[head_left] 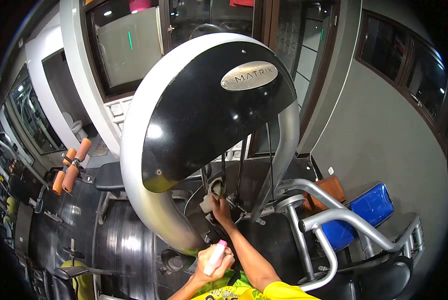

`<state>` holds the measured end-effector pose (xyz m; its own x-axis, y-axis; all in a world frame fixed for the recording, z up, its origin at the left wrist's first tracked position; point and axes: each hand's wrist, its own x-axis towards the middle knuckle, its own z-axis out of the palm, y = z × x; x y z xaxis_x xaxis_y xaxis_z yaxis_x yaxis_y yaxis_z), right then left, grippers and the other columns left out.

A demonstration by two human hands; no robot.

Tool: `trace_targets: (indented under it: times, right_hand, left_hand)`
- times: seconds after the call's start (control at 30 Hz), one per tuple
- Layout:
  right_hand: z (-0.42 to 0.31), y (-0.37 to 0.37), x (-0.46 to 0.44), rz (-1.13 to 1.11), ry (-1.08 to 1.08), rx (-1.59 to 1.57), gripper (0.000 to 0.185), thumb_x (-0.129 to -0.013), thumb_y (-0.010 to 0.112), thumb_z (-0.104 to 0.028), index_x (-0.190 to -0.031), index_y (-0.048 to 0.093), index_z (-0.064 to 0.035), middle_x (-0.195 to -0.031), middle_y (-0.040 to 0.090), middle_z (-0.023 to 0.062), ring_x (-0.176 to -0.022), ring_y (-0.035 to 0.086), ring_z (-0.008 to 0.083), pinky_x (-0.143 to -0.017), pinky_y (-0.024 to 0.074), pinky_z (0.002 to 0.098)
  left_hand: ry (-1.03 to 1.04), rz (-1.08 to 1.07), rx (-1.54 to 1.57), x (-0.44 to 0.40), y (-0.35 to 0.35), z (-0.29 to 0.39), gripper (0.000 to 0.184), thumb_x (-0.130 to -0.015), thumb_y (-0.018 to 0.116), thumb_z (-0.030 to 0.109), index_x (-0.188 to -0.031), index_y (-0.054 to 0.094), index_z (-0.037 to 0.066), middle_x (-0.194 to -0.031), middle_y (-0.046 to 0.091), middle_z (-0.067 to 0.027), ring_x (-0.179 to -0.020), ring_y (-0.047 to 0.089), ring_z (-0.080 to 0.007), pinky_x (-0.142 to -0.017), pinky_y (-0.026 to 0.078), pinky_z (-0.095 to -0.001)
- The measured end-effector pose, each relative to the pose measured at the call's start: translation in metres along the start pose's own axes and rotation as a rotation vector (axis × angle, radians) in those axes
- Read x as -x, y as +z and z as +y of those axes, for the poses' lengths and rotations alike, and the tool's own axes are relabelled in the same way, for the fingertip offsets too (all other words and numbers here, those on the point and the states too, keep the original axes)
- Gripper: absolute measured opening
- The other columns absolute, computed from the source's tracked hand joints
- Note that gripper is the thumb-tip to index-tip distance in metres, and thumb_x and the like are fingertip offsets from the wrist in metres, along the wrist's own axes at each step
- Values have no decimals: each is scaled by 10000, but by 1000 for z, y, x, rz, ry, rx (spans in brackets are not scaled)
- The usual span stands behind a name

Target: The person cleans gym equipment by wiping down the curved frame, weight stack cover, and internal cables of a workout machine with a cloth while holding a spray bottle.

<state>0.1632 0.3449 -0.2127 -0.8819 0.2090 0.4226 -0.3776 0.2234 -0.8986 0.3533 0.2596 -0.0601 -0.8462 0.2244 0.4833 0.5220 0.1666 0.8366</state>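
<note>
My left hand (204,263), low in front of my yellow shirt, is closed around a small whitish bottle with a pink top (215,258). Farther forward, my right hand (222,212) grips a pale, crumpled cloth (216,189). The cloth is up against the dark upright rods (242,167) below the machine's black cover, though exactly which part it touches I cannot tell. Above both hands rises the gym machine's black cover (199,115), with a MATRIX badge (249,75) and a thick silver curved frame (134,130) around it.
Silver tubular arms (334,215) of the machine stand to the right, near a blue pad (374,207) and a brown box (326,194). On the left are a black bench (109,176) and orange foam rollers (70,177). A grey wall (384,135) bounds the right side.
</note>
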Motion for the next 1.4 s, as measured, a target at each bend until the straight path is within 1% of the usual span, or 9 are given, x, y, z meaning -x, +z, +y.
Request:
trace_targets:
  times: [0.23, 0.33, 0.53, 0.63, 0.83, 1.0, 1.13, 1.2, 1.4]
  right_hand:
    - [-19, -83, 6, -88, 1, 103, 296, -925, 596, -252, -1009, 608, 31, -892, 666, 197, -839, 632, 270, -746, 474, 369]
    - [-38, -119, 16, -75, 207, 114, 312, -923, 596, -224, -1109, 604, 26, -1042, 670, 206, -1009, 645, 314, -831, 479, 374]
    - [-49, -168, 20, -4, 206, 135, 341, -950, 563, -269, -1120, 594, 25, -1029, 670, 183, -974, 639, 277, -851, 468, 357]
    - [-56, -179, 17, 51, 246, 151, 347, -950, 566, -279, -1113, 598, 26, -1020, 672, 169, -963, 639, 258, -848, 471, 355]
    - [-37, -191, 1, 117, 248, 135, 402, -949, 561, -341, -1101, 613, 27, -1035, 668, 186, -987, 636, 284, -856, 469, 365]
    - [-40, -190, -9, 225, 261, 196, 369, -955, 565, -296, -1120, 603, 32, -1028, 674, 136, -957, 629, 211, -854, 467, 342]
    - [-43, -190, -8, 233, 262, 186, 370, -957, 561, -299, -1112, 606, 34, -1015, 677, 143, -956, 630, 219, -855, 465, 346]
    - [-41, -191, -7, 227, 235, 160, 405, -946, 563, -342, -1063, 622, 42, -991, 671, 207, -956, 640, 314, -829, 472, 385]
    - [-28, -188, -8, 270, 204, 202, 393, -949, 563, -330, -1057, 620, 44, -979, 670, 199, -937, 641, 296, -825, 471, 379]
  left_hand:
    - [-326, 180, 141, -31, 14, -13, 256, -735, 766, 53, -919, 603, -17, -705, 629, -70, -589, 591, -109, -586, 493, -266]
    - [-252, 263, 290, -52, 26, -16, 382, -687, 825, 77, -971, 587, -19, -668, 619, -43, -578, 575, -88, -625, 486, -254]
    - [-54, 153, 54, -87, 40, -38, 517, -659, 867, 164, -1027, 553, -17, -689, 611, -51, -587, 574, -112, -662, 486, -278]
    - [-232, 204, 127, -107, 53, -38, 552, -639, 880, 249, -1009, 551, 6, -786, 606, -58, -529, 569, -135, -550, 483, -280]
    - [-61, 159, -30, -138, 59, -39, 627, -608, 898, 304, -1031, 548, -1, -751, 632, -59, -570, 578, -96, -548, 484, -264]
    - [-60, 226, 46, -162, 65, -46, 294, -744, 784, 190, -870, 593, 6, -695, 621, -82, -570, 608, -177, -557, 474, -293]
    - [-117, 264, 54, -176, 70, -59, 128, -828, 660, 107, -803, 571, 18, -652, 571, -49, -598, 541, -97, -555, 444, -283]
    - [-114, 263, 37, -183, 70, -56, 132, -828, 654, 107, -801, 565, 13, -647, 567, -60, -586, 542, -107, -549, 446, -288]
    - [-110, 271, -84, -199, 65, -58, 120, -819, 642, 110, -778, 574, 19, -615, 590, -139, -563, 637, -259, -524, 467, -333]
